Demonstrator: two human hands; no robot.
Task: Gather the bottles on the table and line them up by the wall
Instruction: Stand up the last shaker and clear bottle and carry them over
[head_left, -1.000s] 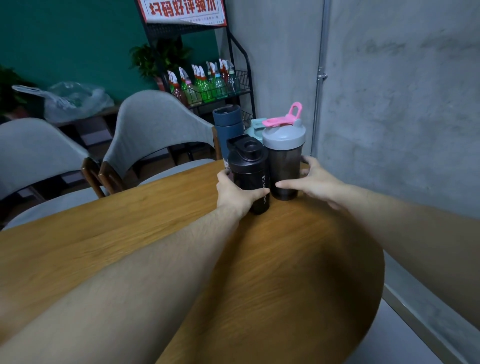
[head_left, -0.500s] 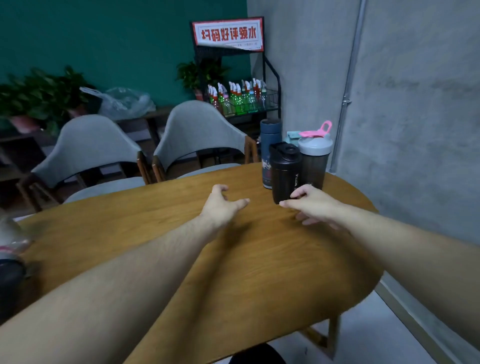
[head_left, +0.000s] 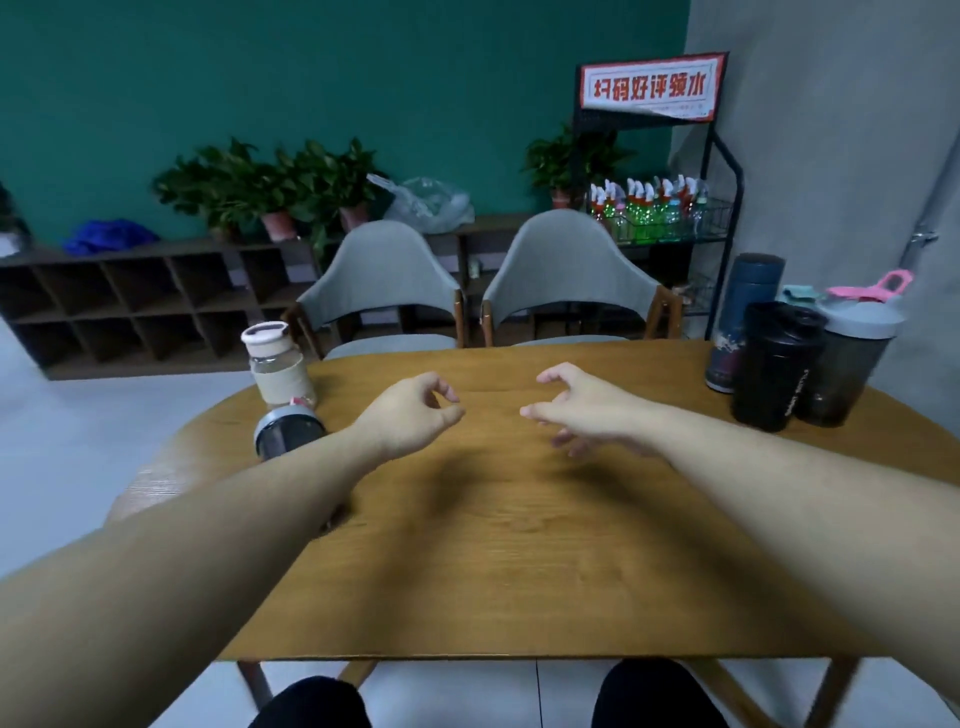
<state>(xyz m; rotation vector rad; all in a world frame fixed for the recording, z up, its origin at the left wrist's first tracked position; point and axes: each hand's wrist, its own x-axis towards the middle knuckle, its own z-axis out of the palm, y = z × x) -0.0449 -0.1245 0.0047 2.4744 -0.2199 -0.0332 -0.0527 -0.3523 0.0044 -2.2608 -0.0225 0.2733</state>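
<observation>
Wooden counter (head_left: 519, 545) is carrying three bottles (head_left: 779, 364) clustered at its right end by the wall; two more (head_left: 280, 364) are standing left; left hand (head_left: 410, 410) and right hand (head_left: 582, 405) are hovering empty, fingers loosely curled.

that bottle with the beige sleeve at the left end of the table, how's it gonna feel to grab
The beige-sleeved bottle stands upright, so it probably won't roll. Its sleeve looks soft, likely giving decent grip. The clear body above shows no liquid, so it may be light, but if that is glass, it is fragile.

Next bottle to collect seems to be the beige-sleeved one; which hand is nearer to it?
Left. The left hand is just right of the beige-sleeved bottle; the right hand is farther right.
</observation>
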